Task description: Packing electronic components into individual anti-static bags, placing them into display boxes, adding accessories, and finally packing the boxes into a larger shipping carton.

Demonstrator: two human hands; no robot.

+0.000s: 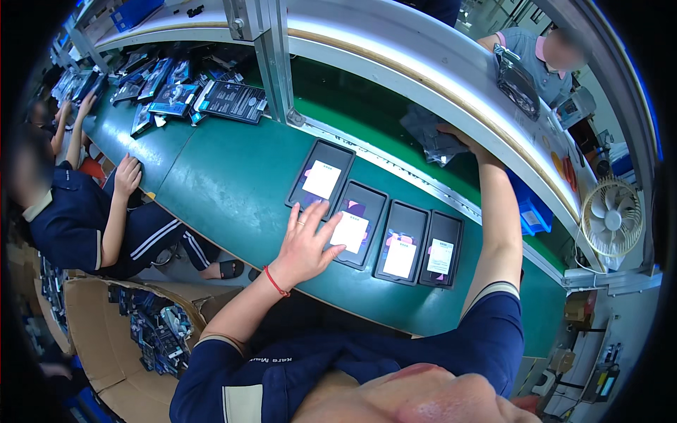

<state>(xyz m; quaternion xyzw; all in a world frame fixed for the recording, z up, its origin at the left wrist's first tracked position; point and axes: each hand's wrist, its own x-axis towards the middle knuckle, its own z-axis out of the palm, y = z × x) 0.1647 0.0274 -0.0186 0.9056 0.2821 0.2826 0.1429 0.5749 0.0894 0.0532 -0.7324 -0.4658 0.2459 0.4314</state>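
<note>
Several flat black trays lie in a row on the green work table (233,183), each holding a dark device with a white slip on it. My left hand (308,243) rests flat, fingers spread, on the second tray (360,224), beside the first tray (321,176). Two more trays (403,242) (441,249) lie to the right. My right hand (462,141) reaches far across to the belt and grips a grey plastic bag (431,137).
A person in dark blue sits at my left with a hand (128,175) on the table edge. Dark flat packages (233,101) pile at the far left. A cardboard box (134,324) of packages stands below. A white fan (612,215) is at right. Another person (539,53) faces me.
</note>
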